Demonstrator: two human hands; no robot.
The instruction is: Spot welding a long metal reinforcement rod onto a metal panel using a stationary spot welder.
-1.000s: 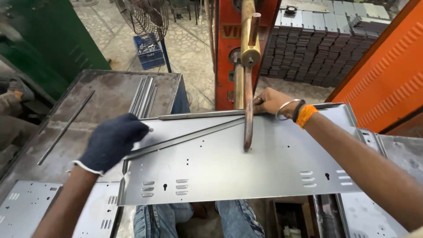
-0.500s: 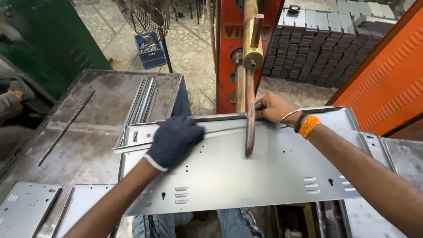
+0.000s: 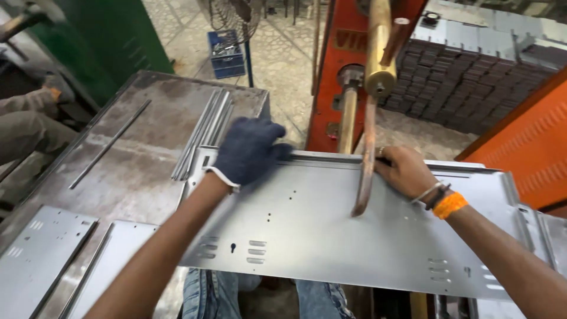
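Observation:
A grey sheet-metal panel [image 3: 331, 236] with slots and small holes lies across my lap in front of a spot welder. A thin metal strip [image 3: 322, 156] runs along its far edge. My left hand [image 3: 251, 150], in a dark blue glove, presses down on the strip and the panel's far left edge, fingers curled over it. My right hand [image 3: 404, 171], bare with an orange wristband, grips the strip and far edge just right of the welder's copper arm [image 3: 365, 177], which hangs down over the panel.
The welder's orange body [image 3: 331, 71] stands behind the panel. A steel table at the left holds several loose strips [image 3: 204, 133], a long rod [image 3: 109, 145] and more panels [image 3: 41, 254]. Another person [image 3: 29, 118] sits far left. An orange perforated sheet [image 3: 531, 147] stands on the right.
My left hand has moved right from the panel's left end to its far edge. The strip, which lay slanted across the panel, now lies along that edge.

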